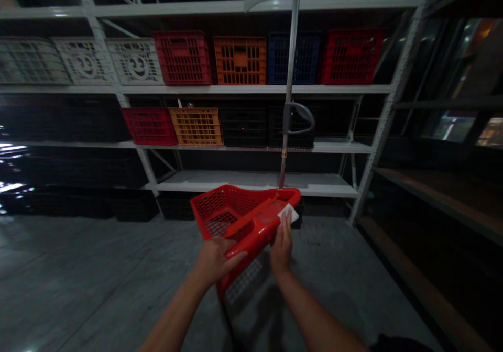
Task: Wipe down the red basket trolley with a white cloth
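A red plastic crate (245,221) with perforated walls is tilted in front of me, low in the view. My left hand (215,260) grips its long rim from the near side. My right hand (281,243) is at the crate's far corner, pressing a white cloth (288,214) against the red rim. The crate's lower end hangs down past my hands, and the hands hide part of its rim.
Grey metal shelving (255,89) stands ahead, holding red, orange, blue, white and black crates. A metal pole (290,79) with a grey handle (298,119) rises just beyond the crate. Grey concrete floor (98,257) lies below, and a wooden shelf (428,200) runs along the right.
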### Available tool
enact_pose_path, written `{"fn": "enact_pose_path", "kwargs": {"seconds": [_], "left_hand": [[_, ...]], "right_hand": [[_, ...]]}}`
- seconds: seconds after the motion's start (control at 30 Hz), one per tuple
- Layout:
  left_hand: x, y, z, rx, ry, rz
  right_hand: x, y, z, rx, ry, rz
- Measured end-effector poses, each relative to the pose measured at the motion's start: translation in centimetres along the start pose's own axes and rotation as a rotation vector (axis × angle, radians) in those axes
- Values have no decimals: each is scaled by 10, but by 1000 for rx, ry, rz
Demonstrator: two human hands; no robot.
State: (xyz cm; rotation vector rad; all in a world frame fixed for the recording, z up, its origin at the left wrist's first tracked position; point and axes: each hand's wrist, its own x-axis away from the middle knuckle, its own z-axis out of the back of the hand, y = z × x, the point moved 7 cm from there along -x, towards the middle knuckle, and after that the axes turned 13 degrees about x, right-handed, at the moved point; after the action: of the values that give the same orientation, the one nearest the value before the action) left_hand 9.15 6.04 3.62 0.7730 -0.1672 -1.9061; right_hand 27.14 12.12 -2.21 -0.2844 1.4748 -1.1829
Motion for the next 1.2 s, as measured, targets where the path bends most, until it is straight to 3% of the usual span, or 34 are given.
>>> {"fn": "enact_pose_path", "kwargs": {"seconds": [0.13,0.27,0.37,0.5,0.63,0.73,0.9,1.0,1.1,1.2], "left_hand": [[-5,5,-8,-70,-57,-23],[-4,6,-7,-82,-34,-67],[0,6,-5,-51,-47,-89],[6,3,0,19,-60,-57],[11,-5,8,35,-68,-46],[14,-15,16,23,-79,-36],[17,-22,35,-132,-112,41],[15,-11,49,-331,24,144],[9,2,49,-411,139,251],[2,-2,38,-464,125,396]], "right_hand": [[52,-31,-16,-53,-36,4],[73,-43,-22,30,-128,133],[55,-37,-13,109,-95,186],[-5,-26,10,250,-69,274],[-68,-21,22,505,-279,403],[-94,-25,13,714,-506,539],[-100,-36,-26,782,-932,652],[-97,-44,-48,758,-1082,604],[-85,-52,-61,806,-1091,594],[-74,-62,-63,920,-920,626]]}}
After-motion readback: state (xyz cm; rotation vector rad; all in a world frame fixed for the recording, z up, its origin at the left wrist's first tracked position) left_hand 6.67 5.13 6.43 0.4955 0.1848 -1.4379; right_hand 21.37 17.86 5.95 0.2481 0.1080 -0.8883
